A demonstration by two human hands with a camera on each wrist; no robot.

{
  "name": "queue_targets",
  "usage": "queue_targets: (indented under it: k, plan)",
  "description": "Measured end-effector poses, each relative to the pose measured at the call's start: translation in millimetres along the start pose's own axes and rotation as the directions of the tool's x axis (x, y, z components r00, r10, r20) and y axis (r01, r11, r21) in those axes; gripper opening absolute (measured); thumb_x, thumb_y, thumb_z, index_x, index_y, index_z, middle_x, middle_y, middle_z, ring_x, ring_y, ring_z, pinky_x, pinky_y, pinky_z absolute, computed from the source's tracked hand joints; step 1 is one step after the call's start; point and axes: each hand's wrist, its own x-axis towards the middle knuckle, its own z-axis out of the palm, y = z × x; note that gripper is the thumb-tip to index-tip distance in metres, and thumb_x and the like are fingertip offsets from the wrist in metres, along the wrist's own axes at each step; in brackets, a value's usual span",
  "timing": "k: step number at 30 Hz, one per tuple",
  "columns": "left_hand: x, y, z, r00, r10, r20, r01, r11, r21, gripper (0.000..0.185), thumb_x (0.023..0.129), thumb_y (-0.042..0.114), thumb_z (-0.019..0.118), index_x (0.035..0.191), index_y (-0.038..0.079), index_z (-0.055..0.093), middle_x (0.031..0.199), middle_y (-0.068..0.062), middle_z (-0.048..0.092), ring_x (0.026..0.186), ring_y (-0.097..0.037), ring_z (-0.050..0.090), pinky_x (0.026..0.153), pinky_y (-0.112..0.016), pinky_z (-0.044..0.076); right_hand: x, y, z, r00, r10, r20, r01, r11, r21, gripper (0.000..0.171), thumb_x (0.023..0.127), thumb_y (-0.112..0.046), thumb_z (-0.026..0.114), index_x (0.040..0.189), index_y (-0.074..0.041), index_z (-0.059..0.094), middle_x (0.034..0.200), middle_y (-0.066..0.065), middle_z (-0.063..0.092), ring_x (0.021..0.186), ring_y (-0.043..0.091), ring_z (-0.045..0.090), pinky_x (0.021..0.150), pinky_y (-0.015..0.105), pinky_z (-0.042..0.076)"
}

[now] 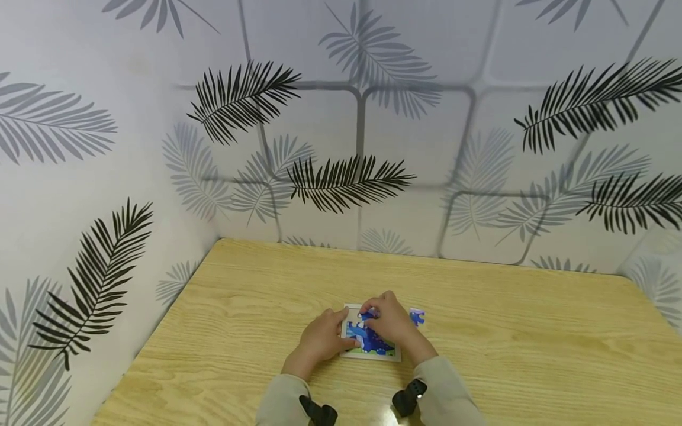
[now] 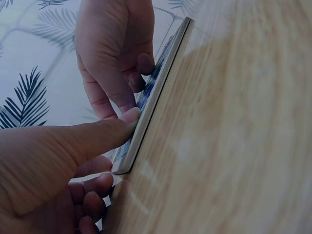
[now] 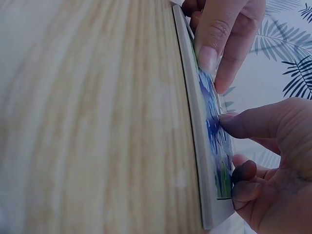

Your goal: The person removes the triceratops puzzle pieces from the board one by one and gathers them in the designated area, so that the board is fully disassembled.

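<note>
Blue puzzle pieces filled most of the white puzzle tray (image 1: 396, 357), which lay flat on the wooden table (image 1: 533, 355) near the person. The left hand (image 1: 319, 340) pressed its thumb on the tray's left edge, and the right hand (image 1: 391, 319) pushed a piece (image 1: 366, 316) down with straight fingertips. Fitting seemed underway; next, probably the loose piece (image 1: 417, 317) at the right needs picking up.

The person's bare left hand (image 1: 319, 338) and right hand (image 1: 391, 322) emerge from loose, pale beige long sleeves (image 1: 450, 393), each wrist carrying a small black strapped camera mount (image 1: 409, 397).
</note>
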Motion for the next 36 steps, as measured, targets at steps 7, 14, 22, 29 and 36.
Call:
queue_targets:
  k: [7,14,22,29,36]
  plan:
    - [1.5,-1.5,1.0,1.000,0.004,-0.002,-0.004,1.000,0.010,0.077,0.072,0.040,0.072,0.135,0.007,0.042,0.075,-0.001,0.039,0.064,-0.015,0.036,0.056,-0.029,0.028,-1,0,1,1.000,-0.018,-0.024,0.019,1.000,0.021,0.014,0.079,-0.008,0.066,0.087,-0.020,0.062,0.096,0.006,0.044,0.084,0.022,0.047,0.078,0.042,0.042]
    - [1.7,-0.1,2.0,1.000,-0.009,0.000,0.009,1.000,0.010,0.077,0.073,0.040,0.072,0.136,0.008,0.041,0.080,-0.001,0.042,0.070,-0.017,0.039,0.061,-0.031,0.032,0,2,0,0.994,-0.011,-0.108,0.021,0.995,0.098,0.020,0.082,-0.006,0.063,0.102,-0.009,0.060,0.093,0.005,0.054,0.088,0.021,0.053,0.078,0.039,0.045]
    - [2.7,-1.4,2.3,1.000,-0.014,0.017,0.014,1.000,0.011,0.076,0.073,0.040,0.071,0.135,0.008,0.041,0.078,-0.002,0.040,0.068,-0.016,0.038,0.059,-0.030,0.029,-1,9,-6,0.983,0.014,-0.185,0.019,0.985,0.173,0.005,0.084,-0.008,0.061,0.089,-0.010,0.063,0.082,0.000,0.060,0.072,0.014,0.050,0.065,0.029,0.043]
    - [3.9,-3.2,5.4,0.999,-0.030,0.019,0.030,1.000,0.000,0.077,0.073,0.041,0.071,0.136,0.009,0.041,0.079,-0.002,0.041,0.070,-0.017,0.040,0.061,-0.031,0.030,-7,19,-27,0.977,0.062,-0.204,-0.021,0.980,0.196,0.004,0.085,-0.011,0.061,0.088,-0.010,0.063,0.081,0.001,0.057,0.073,0.016,0.047,0.063,0.027,0.041]
    - [4.1,-2.2,4.9,1.000,-0.021,0.015,0.021,1.000,0.006,0.078,0.073,0.041,0.072,0.137,0.009,0.039,0.077,-0.002,0.039,0.065,-0.015,0.036,0.057,-0.029,0.027,-17,43,-51,0.972,0.080,-0.219,-0.033,0.977,0.210,0.007,0.086,-0.010,0.060,0.091,-0.007,0.063,0.080,0.003,0.059,0.069,0.016,0.047,0.057,0.026,0.040]
